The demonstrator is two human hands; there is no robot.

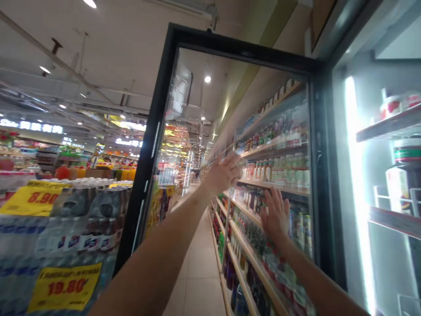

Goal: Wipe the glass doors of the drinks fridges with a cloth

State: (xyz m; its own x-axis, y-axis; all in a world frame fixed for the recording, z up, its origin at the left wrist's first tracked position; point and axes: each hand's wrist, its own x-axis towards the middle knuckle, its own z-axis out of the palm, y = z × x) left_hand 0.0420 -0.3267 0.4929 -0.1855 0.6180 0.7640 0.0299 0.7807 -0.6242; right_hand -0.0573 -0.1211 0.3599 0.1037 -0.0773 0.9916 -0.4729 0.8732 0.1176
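A glass refrigerator door (149,145) with a black frame stands swung open in front of me. My left hand (225,173) is stretched out against the inner side of the glass, palm flat, a little blurred. My right hand (276,216) presses flat on the same pane lower down and to the right, near the hinge side, fingers spread. Neither hand holds anything. Through the glass I see long shelves of bottled drinks (272,171) running down an aisle.
The lit refrigerator interior (391,184) is at the right, with bottles and jars on its shelves. Stacked packs of bottled water (82,224) with yellow price signs (64,287) stand at the left. A tiled aisle floor (200,272) runs ahead.
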